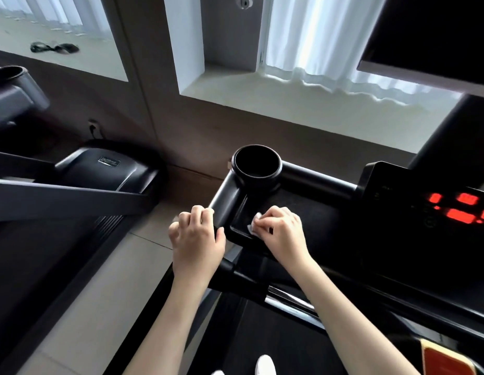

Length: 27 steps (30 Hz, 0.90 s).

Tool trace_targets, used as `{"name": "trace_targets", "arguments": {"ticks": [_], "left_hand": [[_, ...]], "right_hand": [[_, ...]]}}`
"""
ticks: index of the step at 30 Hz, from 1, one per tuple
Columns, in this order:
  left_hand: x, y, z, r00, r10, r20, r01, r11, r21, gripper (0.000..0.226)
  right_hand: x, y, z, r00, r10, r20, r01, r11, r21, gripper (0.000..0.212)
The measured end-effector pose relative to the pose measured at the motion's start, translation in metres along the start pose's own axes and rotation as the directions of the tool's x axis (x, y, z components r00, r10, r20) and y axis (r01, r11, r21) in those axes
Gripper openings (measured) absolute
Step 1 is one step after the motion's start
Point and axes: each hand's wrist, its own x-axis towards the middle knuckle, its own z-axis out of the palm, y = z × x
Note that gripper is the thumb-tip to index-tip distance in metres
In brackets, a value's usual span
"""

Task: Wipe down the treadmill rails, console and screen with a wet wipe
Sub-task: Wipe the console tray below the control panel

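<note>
Pale floor tiles (81,307) run below and to the left of the left hand (196,239), and a second treadmill (73,190) sits well out on that side, matte black with a rounded motor cover. Ahead of both hands a grey-brown wall (262,125) rises to a deep pale sill (303,90), with sheer white curtains (316,41) hanging in soft folds above it. The left hand curls over the smooth, tubular black rail (224,204), fingers wrapped on it in a loose grip. Just beside it, the right hand (282,230) pinches a small crumpled white wet wipe (253,222), pressed to the rim of a shallow rectangular tray (240,220) in the glossy black console (316,220). Beyond the right hand's knuckles stands a round, deep cup holder (257,166). Off to its right, red digits glow on the display (462,209), too blurred to read. Up at the far right hangs a dark flat screen (435,36).
</note>
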Motion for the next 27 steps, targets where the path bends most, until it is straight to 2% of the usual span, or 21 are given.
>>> {"name": "trace_targets", "arguments": {"ticks": [2,4,6,8,10,14,16,18,19,23,25,27], "left_hand": [[0.001,0.000,0.000,1.000,0.010,-0.010,-0.010,1.000,0.012,0.037],[0.001,0.000,0.000,1.000,0.021,-0.012,-0.021,0.999,0.025,0.036],[0.000,0.001,0.000,0.999,0.032,-0.013,-0.031,0.998,0.048,0.034],[0.000,0.001,0.000,0.999,0.049,-0.008,-0.048,0.996,0.076,0.033],[0.000,0.001,0.001,0.998,0.060,-0.003,-0.059,0.994,0.097,0.033],[0.001,0.000,0.000,0.998,0.062,0.017,-0.063,0.992,0.106,0.031],[0.001,0.001,0.000,0.997,0.071,0.015,-0.072,0.992,0.102,0.030],[0.001,0.003,0.000,0.995,0.095,-0.008,-0.094,0.993,0.077,0.029],[0.001,0.005,0.000,0.993,0.117,-0.020,-0.116,0.992,0.052,0.029],[-0.002,0.027,0.007,0.974,0.226,-0.033,-0.228,0.971,-0.067,0.025],[-0.005,0.038,0.015,0.967,0.256,-0.006,-0.254,0.959,-0.123,0.025],[-0.009,0.044,0.021,0.965,0.260,0.042,-0.251,0.955,-0.157,0.035]], "right_hand": [[-0.006,0.005,-0.005,0.999,-0.028,0.016,0.029,0.998,-0.047,0.019],[0.000,0.012,-0.009,0.995,0.072,-0.076,-0.080,0.990,-0.116,0.022],[0.000,0.010,-0.007,0.985,0.128,-0.116,-0.140,0.985,-0.101,0.018],[-0.010,0.004,-0.006,0.998,0.052,-0.043,-0.053,0.998,-0.025,0.016],[-0.018,0.008,-0.011,1.000,-0.013,-0.010,0.013,0.999,-0.053,0.016],[-0.005,0.021,-0.015,0.979,0.132,-0.154,-0.159,0.970,-0.182,0.022],[-0.012,0.014,-0.010,0.990,0.083,-0.117,-0.099,0.985,-0.143,0.019],[-0.023,0.014,-0.014,0.996,-0.039,-0.077,0.029,0.992,-0.126,0.015],[-0.024,0.019,-0.018,0.995,-0.061,-0.077,0.048,0.986,-0.158,0.014],[-0.006,0.032,-0.020,0.976,0.068,-0.206,-0.132,0.939,-0.318,0.016],[-0.009,0.026,-0.013,0.981,0.038,-0.190,-0.096,0.946,-0.310,0.017],[-0.017,0.028,-0.014,0.984,-0.066,-0.166,0.009,0.946,-0.324,0.020]]}}
